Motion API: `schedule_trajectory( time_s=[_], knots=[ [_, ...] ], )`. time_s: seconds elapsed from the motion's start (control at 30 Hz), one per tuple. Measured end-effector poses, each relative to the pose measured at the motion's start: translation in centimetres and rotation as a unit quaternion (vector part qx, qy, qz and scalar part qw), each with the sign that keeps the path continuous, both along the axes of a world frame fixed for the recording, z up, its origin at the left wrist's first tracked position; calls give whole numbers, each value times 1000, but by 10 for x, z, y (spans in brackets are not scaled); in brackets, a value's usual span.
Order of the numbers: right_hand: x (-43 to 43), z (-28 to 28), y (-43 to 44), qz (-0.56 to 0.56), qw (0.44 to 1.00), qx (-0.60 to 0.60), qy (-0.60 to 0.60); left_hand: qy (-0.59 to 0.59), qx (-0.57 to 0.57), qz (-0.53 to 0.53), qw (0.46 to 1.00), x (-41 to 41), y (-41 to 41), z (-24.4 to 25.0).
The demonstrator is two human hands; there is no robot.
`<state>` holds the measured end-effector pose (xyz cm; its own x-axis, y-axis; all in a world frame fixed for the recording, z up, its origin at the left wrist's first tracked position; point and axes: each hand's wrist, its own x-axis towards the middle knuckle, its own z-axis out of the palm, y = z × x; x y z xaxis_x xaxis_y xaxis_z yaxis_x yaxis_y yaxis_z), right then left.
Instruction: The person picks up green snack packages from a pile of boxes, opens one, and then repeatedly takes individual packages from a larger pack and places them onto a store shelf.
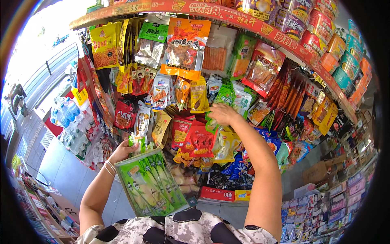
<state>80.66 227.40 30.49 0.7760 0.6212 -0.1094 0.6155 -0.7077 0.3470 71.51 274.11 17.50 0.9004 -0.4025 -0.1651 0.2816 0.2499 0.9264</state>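
Observation:
My left hand point(122, 151) pinches a small green and white snack packet point(139, 142) between thumb and fingers. A shallow clear-topped box point(150, 184) of long green snack packets with panda pictures leans between my left forearm and my chest, tilted. My right hand point(224, 114) reaches to the middle of the hanging display, its fingers curled on a green snack packet point(210, 124). More green packets point(225, 94) hang just above those fingers, and their lower ends are partly hidden. A red snack bag point(201, 141) and a yellow snack bag point(226, 146) hang below my right hand.
A red-edged shelf point(231, 16) with instant noodle tubs point(291, 26) curves above the display. Large orange bags point(186, 45) hang at the top. Packs of bottled water point(71, 131) stand at left, beside the street. Cardboard boxes point(317, 170) sit at right. Tiled floor point(61, 164) shows below.

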Motion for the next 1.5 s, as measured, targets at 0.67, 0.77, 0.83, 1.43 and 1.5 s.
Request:
schedule_trajectory(
  time_s=[0.67,0.77,0.83,1.43,1.5],
  knots=[
    [19,-48,-35,-73,994,-60,-49,-8,-2,25,1000,-3,-7,5],
    [28,-58,-23,-34,995,-7,-88,13,-14,45,999,-7,-4,5],
    [33,-62,-17,-47,994,-23,-99,-14,-5,44,999,-7,-1,9],
    [-185,-41,225,10,886,378,269,-75,126,-35,989,14,-13,7],
    [-178,-37,239,-46,892,341,294,-75,151,-19,985,26,-7,-19]
  ],
)
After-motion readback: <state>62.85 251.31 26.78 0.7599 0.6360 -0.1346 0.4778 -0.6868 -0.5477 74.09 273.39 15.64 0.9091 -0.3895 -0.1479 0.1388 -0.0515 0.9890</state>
